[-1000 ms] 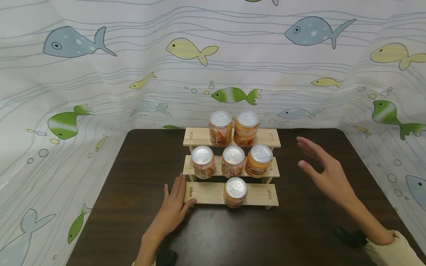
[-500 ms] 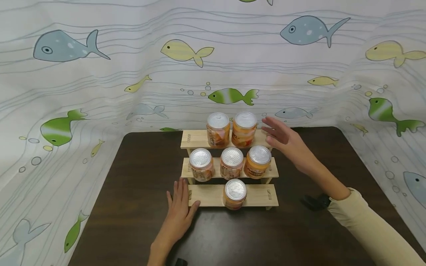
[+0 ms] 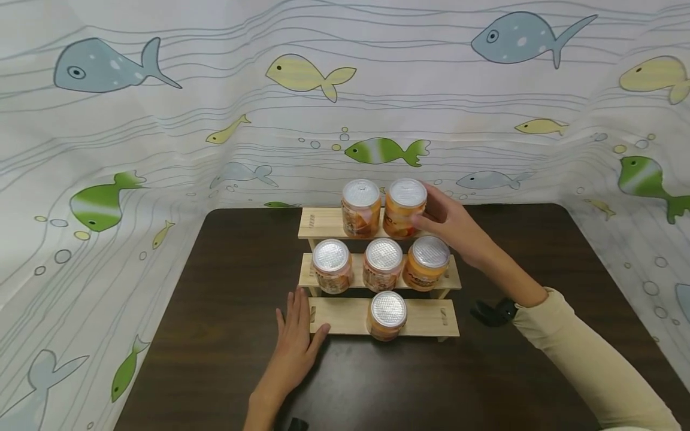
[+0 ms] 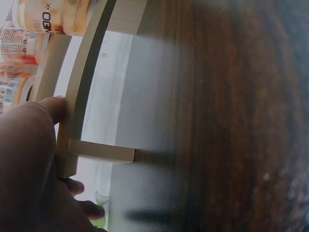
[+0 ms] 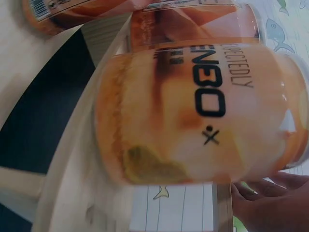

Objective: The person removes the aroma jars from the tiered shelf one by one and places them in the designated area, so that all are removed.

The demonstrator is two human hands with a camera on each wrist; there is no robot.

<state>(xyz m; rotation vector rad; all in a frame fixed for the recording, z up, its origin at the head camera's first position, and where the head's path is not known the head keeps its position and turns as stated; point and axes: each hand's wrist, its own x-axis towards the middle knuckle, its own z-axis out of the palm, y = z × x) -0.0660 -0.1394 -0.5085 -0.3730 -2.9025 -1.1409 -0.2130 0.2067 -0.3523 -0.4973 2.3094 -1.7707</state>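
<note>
On the top step of a pale wooden stand [image 3: 339, 316], toward its right side, is the right-hand upper jar [image 3: 401, 214], a rounded cylinder with a silvery, wrinkled lid and a smooth, glossy wrap printed in orange, peach and cream; the right wrist view shows bold dark capitals across it. The right hand [image 3: 458, 230] is set about this jar's right side, its thumb by the front and its fingers toward the back, thumb and fingers apart; whether they press on the jar I cannot tell. Just beside, to the left, stands the left-hand upper jar [image 3: 361, 209], similarly capped and wrapped. Three middle jars [image 3: 383, 266] stand in a row on the step below, and the bottom jar [image 3: 387, 316] sits right of centre on the lowest board, their lids finely textured and bright with reflected light. The left hand [image 3: 293, 350] rests at the left end of that lowest board, fingers straight and lying close together, thumb spread away to touch the front edge; the left wrist view shows a plain, straight-cut leg [image 4: 101, 151] under the board. Dark brown, streaky wood grain with a dull sheen marks the table [image 3: 226, 347], and behind it hangs a rippled white cloth [image 3: 431, 78] printed with wavy lines and fish. A soft, cream-coloured sleeve [image 3: 582, 353] covers the right forearm.
</note>
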